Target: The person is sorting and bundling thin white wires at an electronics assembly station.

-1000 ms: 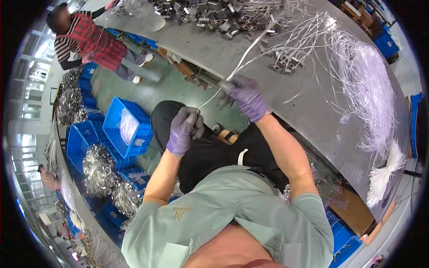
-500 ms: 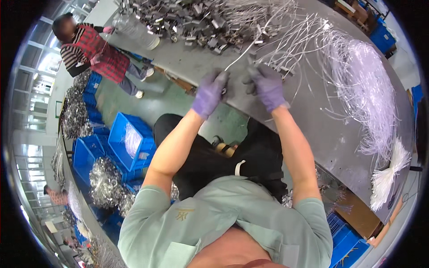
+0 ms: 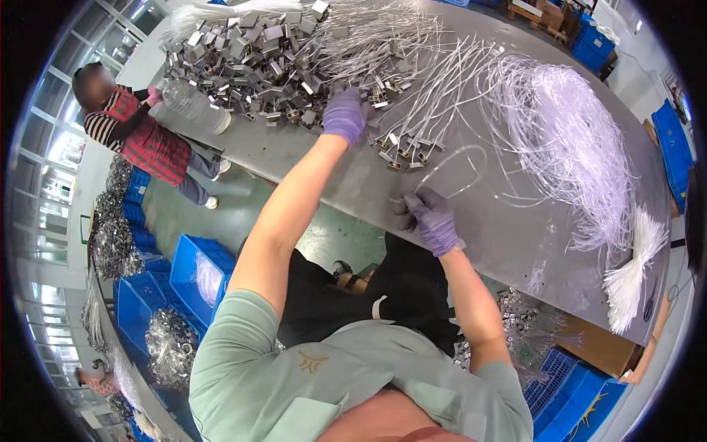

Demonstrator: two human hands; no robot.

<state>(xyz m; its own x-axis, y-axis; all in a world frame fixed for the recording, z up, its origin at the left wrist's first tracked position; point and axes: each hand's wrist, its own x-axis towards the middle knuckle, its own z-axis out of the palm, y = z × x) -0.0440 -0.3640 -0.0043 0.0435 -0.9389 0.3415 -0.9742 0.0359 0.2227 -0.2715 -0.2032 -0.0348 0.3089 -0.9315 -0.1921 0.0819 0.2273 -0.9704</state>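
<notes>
My left hand [image 3: 344, 116], in a purple glove with dark fingertips, reaches forward to the near edge of a heap of small silver metal pieces [image 3: 274, 33]. Its fingers point away and are mostly hidden, so what they touch cannot be made out. Close to the table's front edge, my right hand [image 3: 432, 223] is closed in a pinch on a thin clear strand [image 3: 482, 156], which curves up in a loop from the fingers. Between the hands and beyond lies a small group of metal pieces on white wires [image 3: 409, 149].
A large bundle of clear strands [image 3: 563, 132] covers the table's right side, with a tied white bundle [image 3: 626, 276] nearer. A clear plastic bottle [image 3: 195, 107] lies at the far left, beside a person in a checked apron [image 3: 155, 147]. Blue bins [image 3: 199, 265] stand left below.
My left hand has moved forward from the table's edge to the heap, no longer at the white wire. My right hand has drawn back, now with a looped clear strand. The view has shifted.
</notes>
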